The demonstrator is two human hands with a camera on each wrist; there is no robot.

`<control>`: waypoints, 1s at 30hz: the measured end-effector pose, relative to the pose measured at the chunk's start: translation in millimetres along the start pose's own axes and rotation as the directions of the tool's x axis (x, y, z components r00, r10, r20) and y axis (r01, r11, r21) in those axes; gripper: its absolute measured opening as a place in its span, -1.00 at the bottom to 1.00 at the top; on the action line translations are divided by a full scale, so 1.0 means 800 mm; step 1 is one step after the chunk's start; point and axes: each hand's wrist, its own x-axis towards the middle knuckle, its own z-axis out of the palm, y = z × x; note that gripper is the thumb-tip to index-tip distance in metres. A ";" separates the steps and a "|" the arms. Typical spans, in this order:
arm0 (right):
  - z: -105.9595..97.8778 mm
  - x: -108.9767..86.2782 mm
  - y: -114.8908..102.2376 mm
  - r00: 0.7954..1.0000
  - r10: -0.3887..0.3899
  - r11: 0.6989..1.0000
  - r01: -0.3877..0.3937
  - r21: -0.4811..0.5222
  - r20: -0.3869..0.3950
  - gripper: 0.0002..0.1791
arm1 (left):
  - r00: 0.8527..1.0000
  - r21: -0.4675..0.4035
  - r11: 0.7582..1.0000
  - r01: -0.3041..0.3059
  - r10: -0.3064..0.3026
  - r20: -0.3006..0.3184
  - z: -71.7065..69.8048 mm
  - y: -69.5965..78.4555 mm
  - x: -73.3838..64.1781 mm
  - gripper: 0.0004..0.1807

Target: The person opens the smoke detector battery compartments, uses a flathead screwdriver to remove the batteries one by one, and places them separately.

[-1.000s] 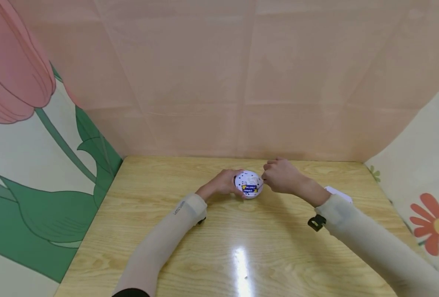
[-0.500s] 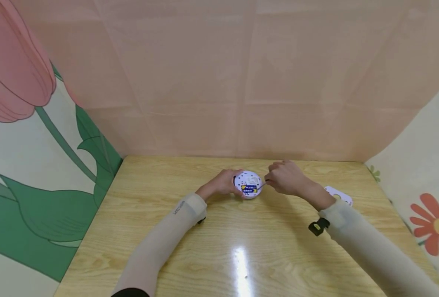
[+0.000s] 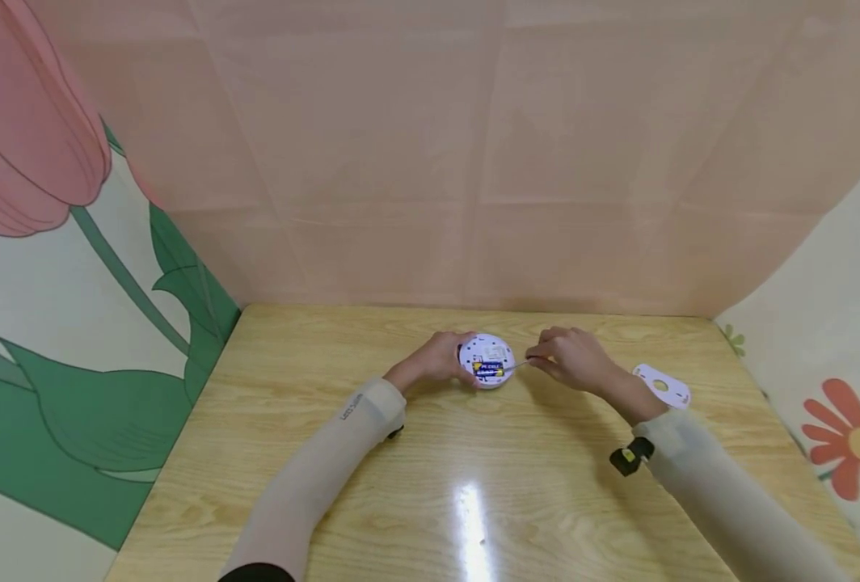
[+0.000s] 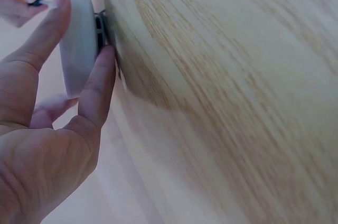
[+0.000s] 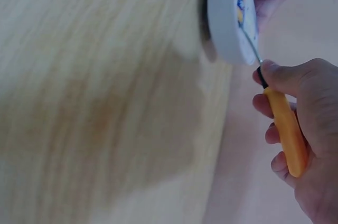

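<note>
So in the head view we've got the white round device on the wooden table, sitting right between the two hands. Our left hand is on its left edge, fingers and thumb curved around it, and our right hand is just off its right side, pinching a screwdriver that points at the blue-and-yellow batteries in the device's face. There's also a white plate with a hole well off to the device's right. Left wrist cam: we see the device edge-on, with digits of the left hand on both its faces and the right hand blurry beyond it. Right wrist cam: our fingers are curled around the screwdriver's orange handle, tip at the device's batteries; can't tell if it's actually touching.
</note>
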 end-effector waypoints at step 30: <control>0.063 -0.048 0.016 0.966 0.256 0.822 -0.192 0.536 -0.047 -0.82 | 1.000 -0.063 0.998 0.007 -0.007 0.002 -0.001 -0.003 -0.003 0.20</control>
